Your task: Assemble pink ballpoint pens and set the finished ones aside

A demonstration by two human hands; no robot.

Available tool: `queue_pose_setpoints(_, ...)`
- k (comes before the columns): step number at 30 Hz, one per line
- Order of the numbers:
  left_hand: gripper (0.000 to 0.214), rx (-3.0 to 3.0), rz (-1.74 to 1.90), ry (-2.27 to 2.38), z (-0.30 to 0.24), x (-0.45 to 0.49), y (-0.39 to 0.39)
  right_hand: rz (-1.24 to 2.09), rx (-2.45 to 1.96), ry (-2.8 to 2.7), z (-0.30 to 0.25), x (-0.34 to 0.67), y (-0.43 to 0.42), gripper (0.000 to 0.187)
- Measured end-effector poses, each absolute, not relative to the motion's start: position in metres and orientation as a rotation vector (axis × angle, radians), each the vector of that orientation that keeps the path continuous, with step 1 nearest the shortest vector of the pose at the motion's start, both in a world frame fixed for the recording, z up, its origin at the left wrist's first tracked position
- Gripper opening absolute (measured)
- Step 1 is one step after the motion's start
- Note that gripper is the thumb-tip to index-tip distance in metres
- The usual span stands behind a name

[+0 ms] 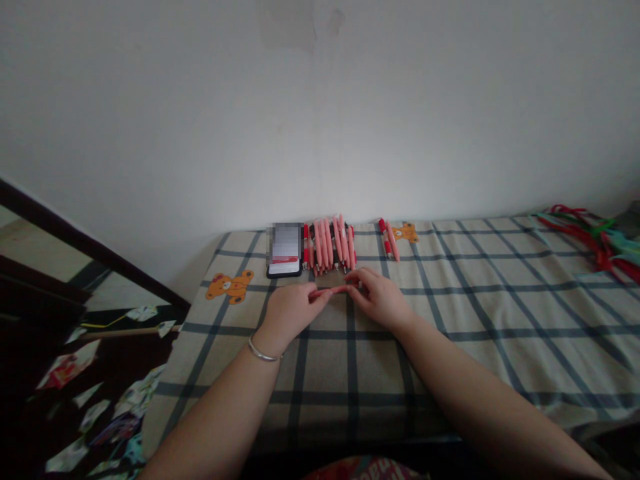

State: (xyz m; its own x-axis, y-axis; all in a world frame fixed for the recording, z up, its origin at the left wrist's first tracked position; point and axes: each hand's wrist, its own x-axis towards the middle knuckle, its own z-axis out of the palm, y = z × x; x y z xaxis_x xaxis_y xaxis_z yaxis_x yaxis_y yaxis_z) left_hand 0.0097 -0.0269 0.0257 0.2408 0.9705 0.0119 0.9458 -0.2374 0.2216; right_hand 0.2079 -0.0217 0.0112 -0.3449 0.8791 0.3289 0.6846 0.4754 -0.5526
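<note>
Between my two hands lies a slim pink pen [338, 290], held level above the checked cloth. My left hand [295, 305], with a silver bangle at the wrist, is closed around one end of it. The fingertips of my right hand [379, 298] pinch the other end. Just beyond my hands, several pink pens [327, 243] lie side by side in a pile, with some red and black parts among them. To the right, a pink pen [393, 241] lies beside a red and white one [385, 239].
A phone [284, 270] with a lit screen lies left of the pen pile. The checked cloth [450, 307] covers the table, which meets a pale wall [320, 133]. Red and green ribbons [595, 233] lie at the far right. Scraps [95, 413] litter the lower left.
</note>
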Motion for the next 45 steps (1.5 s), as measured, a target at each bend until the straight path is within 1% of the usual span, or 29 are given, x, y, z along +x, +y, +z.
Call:
queue_pose_setpoints(4,0.062,2.337,0.231,1.806,0.0267,0.0094,-0.0280,0.421,-1.322,-2.092,0.0111,0.2104,-0.0200,0.017)
queue_pose_setpoints(11,0.062,2.316,0.198,1.833,0.0275,0.0103,-0.0278,0.472,-1.298,-2.182,0.0109,0.2094,-0.0183,0.017)
queue_pose_setpoints(29,0.061,2.339,0.197,1.831,0.0255,0.0090,-0.0271,0.459,-1.119,-2.142,0.0117,0.2100,-0.0184,0.009)
queue_pose_setpoints(39,0.056,2.351,0.225,1.810,0.0262,0.0094,-0.0282,0.476,-1.010,-2.122,0.0104,0.2098,-0.0191,0.015)
queue_pose_setpoints(45,0.063,2.331,0.241,1.808,0.0255,0.0089,-0.0276,0.447,-1.082,-2.122,0.0119,0.2108,-0.0189,0.015)
